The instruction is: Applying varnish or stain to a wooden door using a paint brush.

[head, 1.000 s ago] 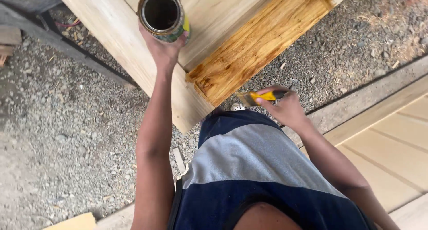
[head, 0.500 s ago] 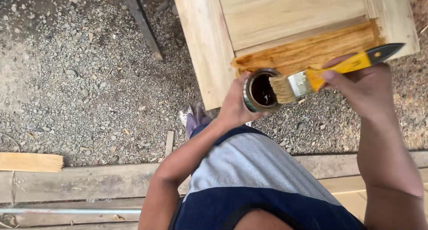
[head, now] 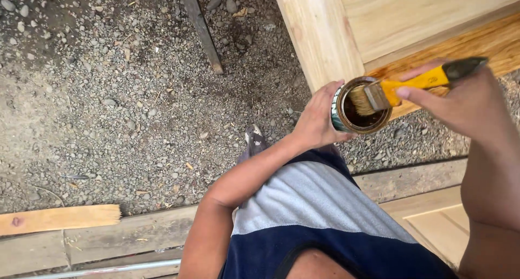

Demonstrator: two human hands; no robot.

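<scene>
My left hand [head: 314, 119] grips a small round tin [head: 357, 107] with dark brown liquid inside, held in front of my body. My right hand [head: 457, 103] holds a paintbrush [head: 401, 88] with a yellow handle and a black end. The brush's bristles sit just inside the tin's mouth. Behind both hands stands a pale wooden panelled piece [head: 346, 30]; its lower rail [head: 476, 46] is stained amber and looks wet.
Grey gravel [head: 119, 106] covers the ground. A dark metal bar [head: 200, 27] lies on it at the top. Wooden planks [head: 59, 219] and a thin metal pipe [head: 108, 269] run along the bottom. My foot in a sandal [head: 253, 141] rests on the gravel.
The view has swung left and the wooden piece now lies at the upper right. Tin and brush came together; the bristles moved from the tin's rim into its mouth.
</scene>
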